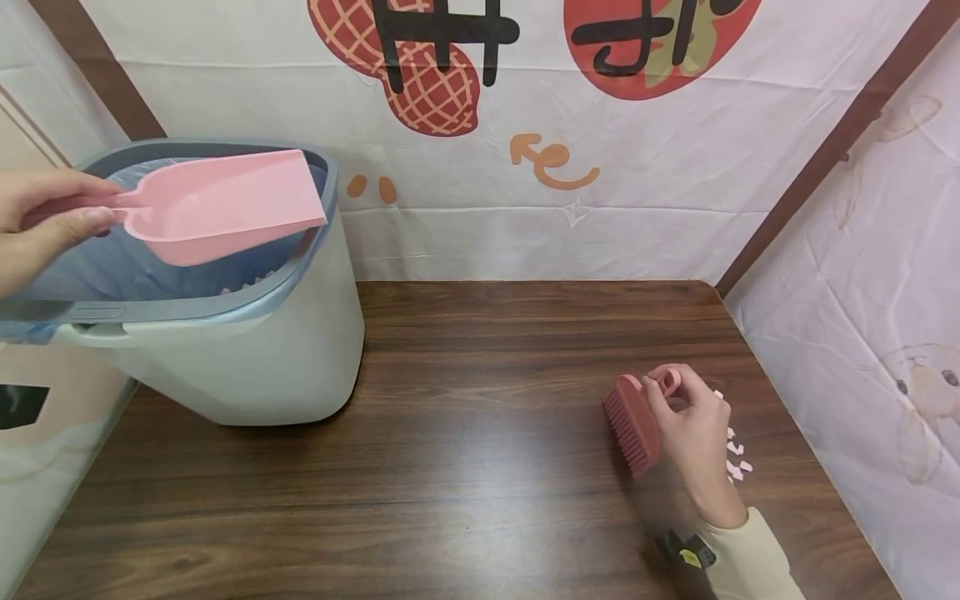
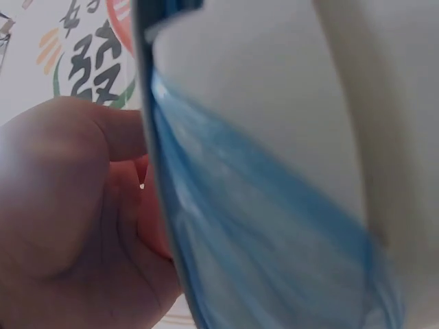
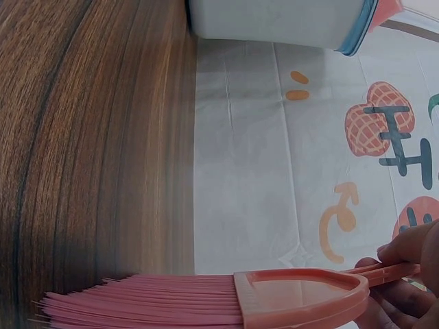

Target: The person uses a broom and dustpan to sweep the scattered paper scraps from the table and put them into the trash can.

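My left hand [image 1: 47,215] grips the handle of a pink dustpan [image 1: 225,204], held over the open top of a trash bin [image 1: 300,358] at the left. The pan's flat lip points right and its tray faces up with nothing showing in it. In the left wrist view the bin's rim hides most of the dustpan. At the right of the table, my right hand [image 1: 693,425] pinches the handle of a small reddish-pink brush [image 1: 636,425]. Its bristles [image 3: 144,301] point toward the tabletop in the right wrist view.
Small white paper scraps [image 1: 737,467] lie just right of the right hand, partly behind it. A blue bag [image 2: 260,226] lines the bin, with a few pale bits inside. The dark wooden table [image 1: 465,483] meets a printed cloth [image 1: 645,225] at the back.
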The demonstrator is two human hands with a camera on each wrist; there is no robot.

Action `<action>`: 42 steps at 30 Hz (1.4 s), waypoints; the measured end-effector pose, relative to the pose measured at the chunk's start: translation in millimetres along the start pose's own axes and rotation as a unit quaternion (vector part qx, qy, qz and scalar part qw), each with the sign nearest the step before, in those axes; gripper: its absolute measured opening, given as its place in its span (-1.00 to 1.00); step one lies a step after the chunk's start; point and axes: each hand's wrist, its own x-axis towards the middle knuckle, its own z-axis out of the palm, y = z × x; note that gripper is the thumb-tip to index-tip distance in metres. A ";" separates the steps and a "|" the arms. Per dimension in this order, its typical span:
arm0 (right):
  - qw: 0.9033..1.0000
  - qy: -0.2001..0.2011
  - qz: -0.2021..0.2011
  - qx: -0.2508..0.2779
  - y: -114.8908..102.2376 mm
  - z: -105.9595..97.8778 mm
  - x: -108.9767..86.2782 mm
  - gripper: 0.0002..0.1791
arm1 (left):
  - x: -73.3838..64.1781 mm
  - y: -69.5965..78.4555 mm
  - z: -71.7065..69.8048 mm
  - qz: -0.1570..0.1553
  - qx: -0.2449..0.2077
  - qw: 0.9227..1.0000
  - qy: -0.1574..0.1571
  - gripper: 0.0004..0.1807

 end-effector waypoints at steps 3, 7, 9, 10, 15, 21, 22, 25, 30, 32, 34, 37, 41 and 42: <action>1.000 0.000 -0.002 -0.003 0.0 -0.1 0.0 -0.94 | 0.6 3.9 0.5 0.010 -0.005 1.000 -0.017 -0.41; 1.000 0.000 0.000 -0.006 -0.4 -0.3 0.0 -0.94 | 3.3 5.5 2.1 0.028 0.028 0.998 -0.041 -0.63; 1.000 -0.001 0.001 -0.005 -0.5 -0.2 0.1 -0.94 | 3.8 10.3 4.0 0.035 0.058 0.996 -0.052 -0.76; 1.000 -0.001 0.001 -0.004 -0.7 -0.1 0.1 -0.94 | 3.6 13.5 5.0 0.042 0.080 0.994 -0.055 -0.79; 1.000 0.000 0.004 -0.004 -1.1 0.2 0.1 -0.95 | 0.9 31.6 10.1 0.069 0.094 0.991 -0.062 -0.77; 1.000 -0.002 0.004 -0.009 -1.5 0.4 0.0 -0.94 | -3.0 50.0 17.6 0.080 0.121 0.985 -0.097 -0.76; 1.000 -0.003 0.004 -0.009 -1.5 0.5 -0.1 -0.94 | -3.4 52.4 18.9 0.079 0.123 0.983 -0.107 -0.75; 1.000 -0.003 0.004 -0.011 -1.5 0.9 -0.2 -0.93 | -5.0 59.2 23.5 0.079 0.126 0.980 -0.131 -0.71; 1.000 -0.003 0.005 -0.010 -1.5 1.0 -0.1 -0.93 | -8.8 72.6 32.6 0.099 0.137 0.975 -0.144 -0.64; 1.000 -0.003 0.005 -0.009 -1.7 0.8 0.0 -0.94 | -10.3 77.8 35.9 0.110 0.143 0.973 -0.144 -0.62; 1.000 -0.002 0.005 -0.009 -1.8 0.8 0.1 -0.94 | -12.1 82.5 38.6 0.118 0.145 0.972 -0.145 -0.60; 1.000 -0.001 0.003 -0.009 -1.5 0.9 0.1 -0.94 | -14.3 90.7 43.2 0.134 0.138 0.970 -0.147 -0.56; 1.000 -0.001 0.001 -0.011 -0.5 1.2 -0.3 -0.93 | -16.8 103.4 50.5 0.162 0.122 0.968 -0.146 -0.54; 1.000 -0.001 0.000 -0.011 -0.2 1.2 -0.3 -0.93 | -17.5 106.5 52.6 0.164 0.118 0.968 -0.147 -0.53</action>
